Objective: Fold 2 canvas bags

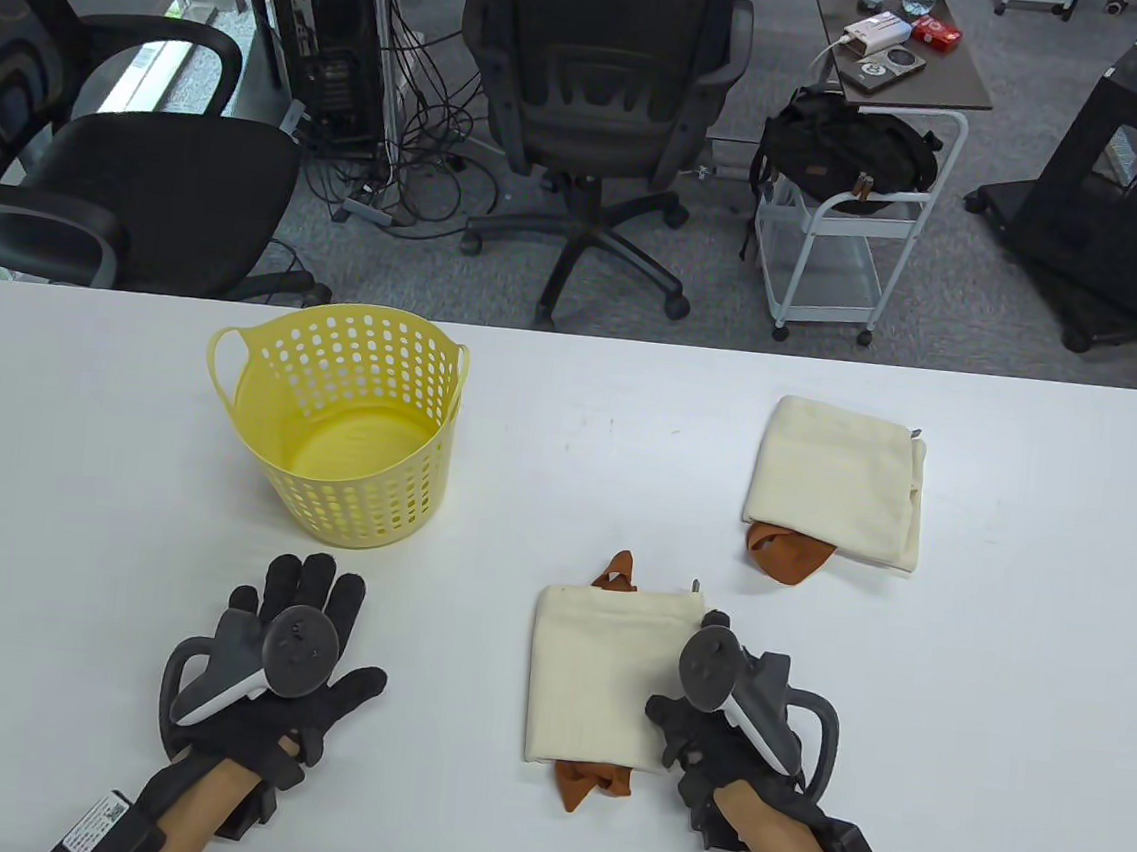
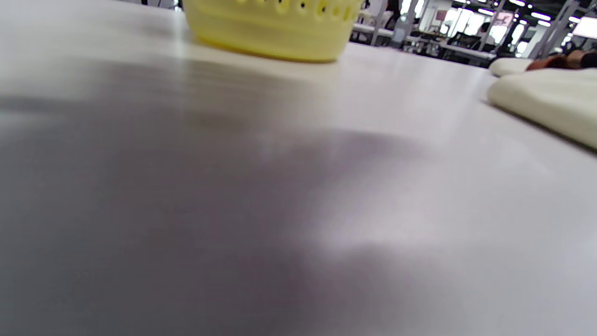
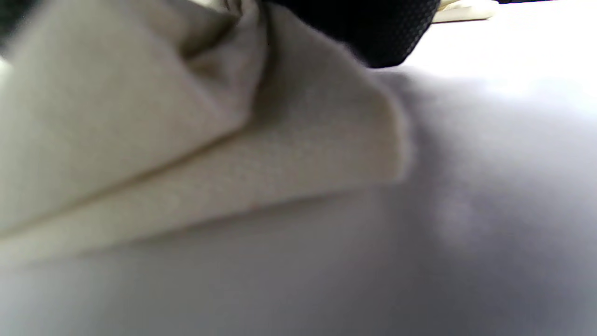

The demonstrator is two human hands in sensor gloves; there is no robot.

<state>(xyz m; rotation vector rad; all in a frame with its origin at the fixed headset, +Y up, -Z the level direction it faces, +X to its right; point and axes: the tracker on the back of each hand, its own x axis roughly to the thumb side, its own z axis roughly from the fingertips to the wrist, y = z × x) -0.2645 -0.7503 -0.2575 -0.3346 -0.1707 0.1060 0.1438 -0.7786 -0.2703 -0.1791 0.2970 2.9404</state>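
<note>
The near bag (image 1: 594, 685) lies folded by the desk's front edge, right of centre, rust handles poking out at its far and near ends; the far bag (image 1: 840, 477) lies folded too, toward the far right corner, well apart from it. The right hand (image 1: 716, 717) rests on the near bag's right edge, fingers curled onto the cloth; the right wrist view shows a fingertip (image 3: 373, 32) pressing into a pucker of the layers, though whether it pinches or only presses I cannot tell. The left hand (image 1: 289, 665) lies flat and spread on the desk (image 1: 73, 459), holding nothing, just in front of the basket (image 1: 343, 424).

Both bags look folded, so the step in hand seems to be squaring up the near one; to do it well, smooth outward from the crease rather than drag the edge, lest the layers slide; bring the left hand over to pin the left side; tuck in the stray handles.
</note>
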